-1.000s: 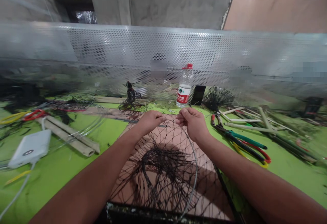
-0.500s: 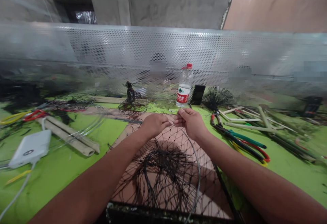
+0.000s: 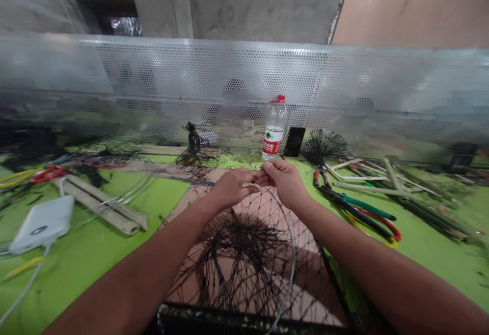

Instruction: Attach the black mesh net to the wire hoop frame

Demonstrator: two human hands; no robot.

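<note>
My hands meet over the far edge of a black knotted net [image 3: 244, 243]. My left hand [image 3: 234, 188] has its thumb apart from its fingers, and its fingertips reach my right hand's fingertips. With thumb and fingers pinched together, my right hand [image 3: 283, 179] holds the upper end of a thin grey wire [image 3: 293, 256]. From there the wire curves down across the net towards me. The exact grip point is hidden by the fingers. A dark bunch of netting lies gathered in the middle, above a pinkish-brown board [image 3: 309, 286].
A water bottle [image 3: 272, 139] and a phone [image 3: 295, 142] stand behind my hands, before a perforated metal screen [image 3: 191, 80]. Pliers [image 3: 355, 210] and cut stalks [image 3: 382, 187] lie right. Bamboo pieces [image 3: 103, 207], coiled clear wire [image 3: 147, 182] and a white power bank [image 3: 44, 223] lie left.
My left thumb has come away from its fingers, and those fingers have moved right to meet my right fingertips. The right hand keeps its pinch. The view has shifted slightly.
</note>
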